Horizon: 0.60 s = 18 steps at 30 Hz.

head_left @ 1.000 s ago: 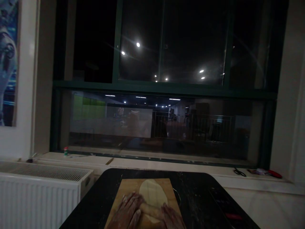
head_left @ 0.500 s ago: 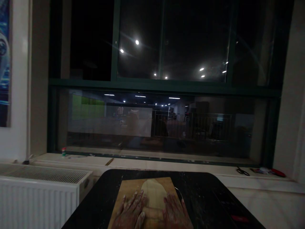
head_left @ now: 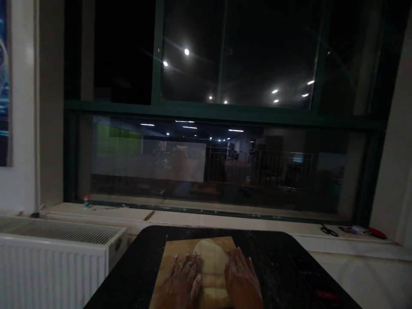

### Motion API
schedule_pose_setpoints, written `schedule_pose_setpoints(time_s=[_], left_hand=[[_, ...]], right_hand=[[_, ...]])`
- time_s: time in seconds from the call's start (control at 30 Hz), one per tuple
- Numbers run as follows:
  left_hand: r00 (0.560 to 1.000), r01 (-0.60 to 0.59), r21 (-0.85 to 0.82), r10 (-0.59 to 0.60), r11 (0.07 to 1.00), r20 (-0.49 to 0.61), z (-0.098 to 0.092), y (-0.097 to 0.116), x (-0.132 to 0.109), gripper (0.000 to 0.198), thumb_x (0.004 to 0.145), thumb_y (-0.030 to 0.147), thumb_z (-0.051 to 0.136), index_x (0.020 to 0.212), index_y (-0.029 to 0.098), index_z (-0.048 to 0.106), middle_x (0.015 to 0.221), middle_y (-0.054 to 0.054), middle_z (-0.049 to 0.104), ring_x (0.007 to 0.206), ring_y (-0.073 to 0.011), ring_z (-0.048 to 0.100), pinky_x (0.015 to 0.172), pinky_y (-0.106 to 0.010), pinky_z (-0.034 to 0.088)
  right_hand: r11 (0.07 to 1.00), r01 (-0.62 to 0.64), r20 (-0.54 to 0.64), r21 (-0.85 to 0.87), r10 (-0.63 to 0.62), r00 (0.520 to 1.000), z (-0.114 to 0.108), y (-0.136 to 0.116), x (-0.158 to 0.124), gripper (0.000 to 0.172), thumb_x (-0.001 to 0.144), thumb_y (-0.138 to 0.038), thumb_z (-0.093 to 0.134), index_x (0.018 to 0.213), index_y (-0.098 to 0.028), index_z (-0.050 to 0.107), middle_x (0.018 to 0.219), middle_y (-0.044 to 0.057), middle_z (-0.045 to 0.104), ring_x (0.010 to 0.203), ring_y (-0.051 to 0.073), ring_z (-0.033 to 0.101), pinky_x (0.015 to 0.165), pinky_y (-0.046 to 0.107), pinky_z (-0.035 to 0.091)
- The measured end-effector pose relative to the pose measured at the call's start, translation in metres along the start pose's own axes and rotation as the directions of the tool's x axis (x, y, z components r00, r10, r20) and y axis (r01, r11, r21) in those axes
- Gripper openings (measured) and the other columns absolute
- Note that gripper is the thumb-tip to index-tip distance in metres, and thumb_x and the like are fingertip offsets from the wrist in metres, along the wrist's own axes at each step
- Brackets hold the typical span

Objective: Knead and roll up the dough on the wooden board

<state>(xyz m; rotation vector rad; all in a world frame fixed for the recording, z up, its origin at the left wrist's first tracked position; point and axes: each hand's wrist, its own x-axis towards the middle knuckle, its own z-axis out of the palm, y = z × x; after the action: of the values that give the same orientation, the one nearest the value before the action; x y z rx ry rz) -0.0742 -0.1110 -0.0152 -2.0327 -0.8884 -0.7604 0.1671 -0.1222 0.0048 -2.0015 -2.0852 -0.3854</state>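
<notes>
Dough, one sheet; two hands

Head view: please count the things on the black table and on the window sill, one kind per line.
Hands: 2
Dough: 1
Board: 1
Scissors: 1
Small bottle: 1
Total: 6

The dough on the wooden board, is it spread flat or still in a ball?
Spread flat: the dough lies as a thin pale oval on the board.
</notes>
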Motion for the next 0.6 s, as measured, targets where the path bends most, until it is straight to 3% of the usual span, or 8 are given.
schedule_pose_setpoints(time_s=[0.07,0.13,0.23,0.3,0.37,0.47,0.53,0.6], left_hand=[[1.000,-0.017,-0.010,0.016,1.000,-0.026,-0.012,0.000,-0.004,0.044,0.103,0.036,0.053,0.145,0.025,0.059,0.144,0.004,0.068,0.128,-0.0165,0.065,0.113,-0.030,0.047],[0.998,-0.024,-0.013,0.024,1.000,-0.062,-0.018,-0.001,-0.009,0.043,0.103,0.035,0.053,0.144,0.027,0.060,0.143,0.006,0.069,0.127,-0.0135,0.065,0.115,-0.027,0.043],[0.987,-0.059,0.023,0.062,0.998,-0.147,-0.011,-0.002,-0.021,0.038,0.102,0.033,0.051,0.137,0.030,0.066,0.134,0.010,0.074,0.118,-0.0104,0.068,0.111,-0.022,0.044],[0.982,-0.088,0.039,0.093,0.995,-0.161,-0.002,-0.004,-0.029,0.038,0.102,0.033,0.051,0.136,0.030,0.067,0.131,0.011,0.075,0.113,-0.0099,0.070,0.106,-0.019,0.048],[0.989,-0.093,0.012,0.094,0.996,-0.113,0.004,-0.005,-0.034,0.041,0.102,0.037,0.052,0.141,0.029,0.064,0.135,0.009,0.073,0.115,-0.0109,0.071,0.102,-0.020,0.052],[0.999,-0.042,-0.055,0.043,0.998,0.007,0.005,-0.005,-0.029,0.045,0.104,0.042,0.054,0.146,0.029,0.059,0.141,0.007,0.069,0.120,-0.0141,0.070,0.100,-0.024,0.058],[0.995,0.015,-0.085,-0.007,0.996,0.098,0.004,-0.004,-0.018,0.042,0.105,0.040,0.053,0.145,0.030,0.060,0.142,0.004,0.067,0.124,-0.0175,0.069,0.101,-0.028,0.060],[0.972,0.081,-0.101,-0.057,0.992,0.228,0.005,-0.005,-0.006,0.041,0.104,0.032,0.051,0.144,0.029,0.062,0.146,-0.001,0.064,0.130,-0.0239,0.065,0.103,-0.037,0.061]], right_hand=[[0.999,0.040,-0.134,-0.026,-0.043,0.990,0.022,0.004,-0.016,0.052,0.104,-0.030,0.030,0.143,-0.017,0.063,0.153,0.011,0.052,0.145,0.031,0.047,0.117,0.055,0.047],[0.995,0.089,-0.311,-0.043,-0.097,0.945,0.049,0.009,-0.030,0.049,0.105,-0.033,0.033,0.132,-0.018,0.072,0.144,0.012,0.062,0.135,0.031,0.058,0.108,0.048,0.057],[0.990,0.144,-0.537,-0.007,-0.125,0.834,0.084,0.017,-0.041,0.041,0.106,-0.033,0.041,0.126,-0.021,0.075,0.135,0.011,0.070,0.125,0.028,0.067,0.105,0.040,0.059],[0.981,0.192,-0.569,0.003,-0.156,0.807,0.091,0.023,-0.042,0.038,0.106,-0.032,0.043,0.126,-0.024,0.075,0.133,0.009,0.072,0.124,0.027,0.068,0.107,0.039,0.057],[0.969,0.248,-0.480,-0.016,-0.225,0.848,0.080,0.028,-0.037,0.039,0.105,-0.030,0.043,0.129,-0.025,0.073,0.134,0.007,0.071,0.126,0.026,0.067,0.107,0.037,0.057],[0.961,0.275,-0.140,0.025,-0.269,0.953,0.040,0.027,-0.018,0.046,0.103,-0.026,0.038,0.140,-0.023,0.066,0.143,0.006,0.065,0.135,0.025,0.060,0.113,0.039,0.052],[0.985,0.152,0.032,0.085,-0.156,0.987,0.014,0.020,0.004,0.052,0.102,-0.022,0.033,0.146,-0.023,0.061,0.153,0.008,0.056,0.146,0.025,0.048,0.124,0.046,0.038],[0.988,0.072,0.116,0.136,-0.088,0.989,-0.001,0.011,0.031,0.055,0.104,-0.024,0.027,0.152,-0.021,0.054,0.160,0.010,0.048,0.152,0.025,0.038,0.126,0.051,0.031]])
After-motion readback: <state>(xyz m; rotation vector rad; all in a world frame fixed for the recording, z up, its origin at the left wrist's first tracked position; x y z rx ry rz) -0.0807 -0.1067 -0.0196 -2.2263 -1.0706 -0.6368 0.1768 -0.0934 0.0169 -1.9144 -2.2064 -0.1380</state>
